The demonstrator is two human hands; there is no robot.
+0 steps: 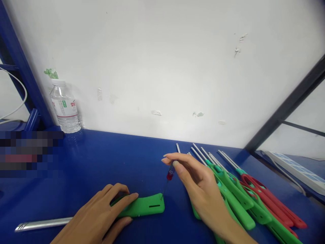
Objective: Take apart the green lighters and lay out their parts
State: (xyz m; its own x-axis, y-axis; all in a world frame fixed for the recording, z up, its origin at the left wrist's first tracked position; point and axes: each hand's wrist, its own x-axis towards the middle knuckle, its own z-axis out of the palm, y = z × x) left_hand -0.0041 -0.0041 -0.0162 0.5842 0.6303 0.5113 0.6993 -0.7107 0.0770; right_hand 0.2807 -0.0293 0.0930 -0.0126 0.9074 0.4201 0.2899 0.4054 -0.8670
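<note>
Low on the blue counter [106,159], a green lighter [142,205] with a long metal nozzle [43,224] is pinned flat under the left hand [101,213], fingers [127,198] curled over its handle. A thin red-handled screwdriver [169,176] is pinched between the right hand's [200,189] fingertips, tip touching the handle's end. The plastic body looks light, stiff and somewhat slippery; the handle seems the best hold. More green and red lighters [254,200] lie just right; a water bottle [64,106] stands by the wall.
</note>
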